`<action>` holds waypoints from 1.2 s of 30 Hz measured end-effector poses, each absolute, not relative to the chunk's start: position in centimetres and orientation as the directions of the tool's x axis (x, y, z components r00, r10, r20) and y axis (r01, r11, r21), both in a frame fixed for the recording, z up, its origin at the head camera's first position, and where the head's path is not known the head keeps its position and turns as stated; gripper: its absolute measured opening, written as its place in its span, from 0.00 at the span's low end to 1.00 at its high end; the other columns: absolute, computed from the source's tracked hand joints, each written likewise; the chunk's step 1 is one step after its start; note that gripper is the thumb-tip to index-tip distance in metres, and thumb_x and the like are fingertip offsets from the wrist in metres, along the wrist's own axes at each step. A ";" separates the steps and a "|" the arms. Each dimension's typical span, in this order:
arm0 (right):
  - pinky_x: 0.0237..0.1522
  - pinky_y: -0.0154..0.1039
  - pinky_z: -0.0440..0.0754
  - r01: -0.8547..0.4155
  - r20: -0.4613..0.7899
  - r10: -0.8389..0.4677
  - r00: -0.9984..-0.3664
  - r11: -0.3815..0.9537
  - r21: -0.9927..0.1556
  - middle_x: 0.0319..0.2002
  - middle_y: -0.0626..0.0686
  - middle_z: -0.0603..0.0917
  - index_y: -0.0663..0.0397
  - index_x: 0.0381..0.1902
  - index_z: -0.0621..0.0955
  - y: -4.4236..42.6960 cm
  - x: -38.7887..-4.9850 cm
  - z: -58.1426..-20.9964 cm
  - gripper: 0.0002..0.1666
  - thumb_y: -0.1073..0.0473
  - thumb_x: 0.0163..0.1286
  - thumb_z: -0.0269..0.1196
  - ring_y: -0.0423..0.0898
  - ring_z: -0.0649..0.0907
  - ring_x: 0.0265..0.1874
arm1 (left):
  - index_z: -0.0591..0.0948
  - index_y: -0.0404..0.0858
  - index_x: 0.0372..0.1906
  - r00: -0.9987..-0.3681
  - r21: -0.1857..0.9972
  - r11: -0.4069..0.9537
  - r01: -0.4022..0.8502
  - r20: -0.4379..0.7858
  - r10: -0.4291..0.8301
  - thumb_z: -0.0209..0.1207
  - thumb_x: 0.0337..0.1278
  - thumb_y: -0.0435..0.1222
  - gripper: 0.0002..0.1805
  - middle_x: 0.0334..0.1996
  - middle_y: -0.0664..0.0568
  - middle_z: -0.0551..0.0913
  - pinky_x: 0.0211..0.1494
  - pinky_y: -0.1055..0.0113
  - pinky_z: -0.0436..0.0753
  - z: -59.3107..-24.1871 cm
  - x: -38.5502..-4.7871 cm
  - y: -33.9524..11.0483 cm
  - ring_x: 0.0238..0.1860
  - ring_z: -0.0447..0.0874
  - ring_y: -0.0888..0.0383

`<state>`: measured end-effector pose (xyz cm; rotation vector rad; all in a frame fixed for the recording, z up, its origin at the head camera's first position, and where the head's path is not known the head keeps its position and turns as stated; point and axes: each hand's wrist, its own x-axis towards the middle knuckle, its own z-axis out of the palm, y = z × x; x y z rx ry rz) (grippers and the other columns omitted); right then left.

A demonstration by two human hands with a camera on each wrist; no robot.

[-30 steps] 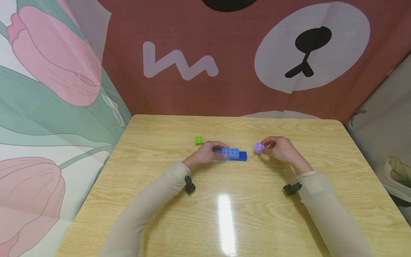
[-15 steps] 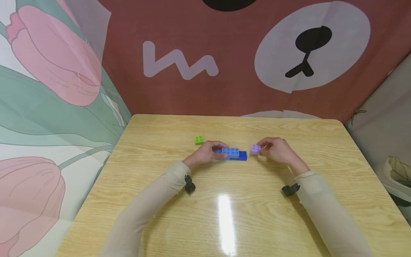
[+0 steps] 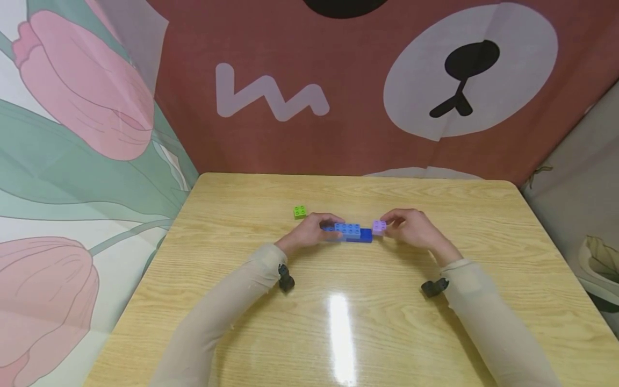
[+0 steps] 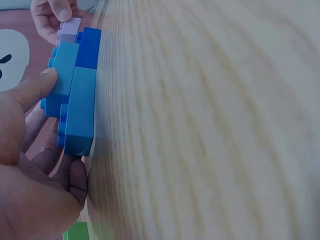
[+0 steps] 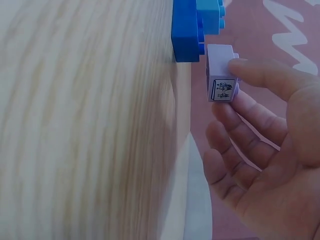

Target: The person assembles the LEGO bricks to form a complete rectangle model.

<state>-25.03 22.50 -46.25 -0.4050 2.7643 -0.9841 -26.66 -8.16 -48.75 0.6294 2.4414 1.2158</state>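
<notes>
The right hand [image 3: 411, 228], thumb and fingers pinching a small square light-purple plastic brick [image 3: 379, 228], has brought it just beside the dark-blue end [image 3: 366, 235] of the stepped blue plastic brick assembly [image 3: 347, 231] that the left hand [image 3: 311, 230] grips between thumb and fingers, so they nearly meet.

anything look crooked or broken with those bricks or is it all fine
Nothing stands out: the blue bricks line up neatly in the grip of the left hand, the right hand pinches an intact-looking purple brick near their end, and the green brick simply lies apart on the table.
</notes>
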 end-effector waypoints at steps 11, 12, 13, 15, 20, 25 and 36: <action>0.37 0.39 0.79 -0.230 -0.060 -0.351 -0.935 0.725 -0.649 0.45 0.53 0.86 0.46 0.52 0.84 21.6 -25.0 -46.4 0.17 0.56 0.65 0.70 0.50 0.80 0.44 | 0.82 0.53 0.60 -0.846 0.804 0.550 0.225 -0.119 0.520 0.66 0.62 0.48 0.21 0.60 0.55 0.81 0.64 0.59 0.78 -48.6 -26.6 -8.1 0.57 0.79 0.59; 0.38 0.39 0.79 -0.231 -0.059 -0.350 -0.935 0.725 -0.649 0.45 0.53 0.86 0.46 0.52 0.84 21.5 -25.0 -46.4 0.17 0.56 0.64 0.70 0.50 0.80 0.45 | 0.82 0.53 0.60 -0.846 0.805 0.549 0.224 -0.120 0.520 0.66 0.62 0.48 0.21 0.60 0.55 0.81 0.64 0.59 0.77 -48.6 -26.6 -8.1 0.57 0.79 0.59; 0.38 0.39 0.79 -0.230 -0.059 -0.350 -0.935 0.724 -0.650 0.45 0.53 0.86 0.46 0.52 0.84 21.4 -25.0 -46.4 0.17 0.56 0.64 0.70 0.50 0.80 0.45 | 0.82 0.53 0.60 -0.846 0.807 0.548 0.222 -0.120 0.520 0.66 0.62 0.48 0.21 0.60 0.55 0.81 0.64 0.59 0.78 -48.6 -26.6 -8.1 0.57 0.79 0.59; 0.38 0.39 0.79 -0.236 -0.054 -0.354 -0.934 0.722 -0.650 0.44 0.52 0.86 0.46 0.51 0.85 21.2 -25.0 -46.4 0.17 0.56 0.64 0.70 0.50 0.81 0.45 | 0.82 0.53 0.60 -0.846 0.810 0.544 0.222 -0.118 0.520 0.66 0.62 0.48 0.21 0.60 0.55 0.81 0.65 0.59 0.78 -48.6 -26.6 -8.1 0.58 0.79 0.59; 0.39 0.39 0.79 -0.261 -0.035 -0.369 -0.929 0.718 -0.645 0.43 0.51 0.86 0.46 0.51 0.85 20.8 -25.0 -46.4 0.17 0.57 0.63 0.70 0.49 0.81 0.44 | 0.82 0.53 0.59 -0.846 0.816 0.536 0.217 -0.116 0.520 0.66 0.61 0.47 0.21 0.60 0.55 0.82 0.64 0.59 0.78 -48.7 -26.6 -8.1 0.58 0.79 0.59; 0.40 0.39 0.79 -0.272 -0.026 -0.375 -0.927 0.716 -0.642 0.43 0.51 0.86 0.46 0.50 0.85 20.5 -25.0 -46.5 0.16 0.56 0.63 0.70 0.48 0.81 0.44 | 0.82 0.53 0.59 -0.847 0.822 0.529 0.212 -0.116 0.519 0.67 0.61 0.47 0.20 0.59 0.55 0.82 0.63 0.60 0.78 -48.7 -26.7 -8.1 0.56 0.79 0.60; 0.38 0.39 0.80 -0.284 -0.017 -0.390 -0.920 0.699 -0.657 0.43 0.51 0.86 0.46 0.50 0.85 20.1 -24.9 -46.7 0.17 0.55 0.63 0.70 0.48 0.81 0.44 | 0.83 0.53 0.59 -0.850 0.817 0.537 0.209 -0.120 0.514 0.66 0.62 0.46 0.20 0.59 0.55 0.82 0.60 0.62 0.79 -48.7 -26.6 -8.1 0.55 0.80 0.60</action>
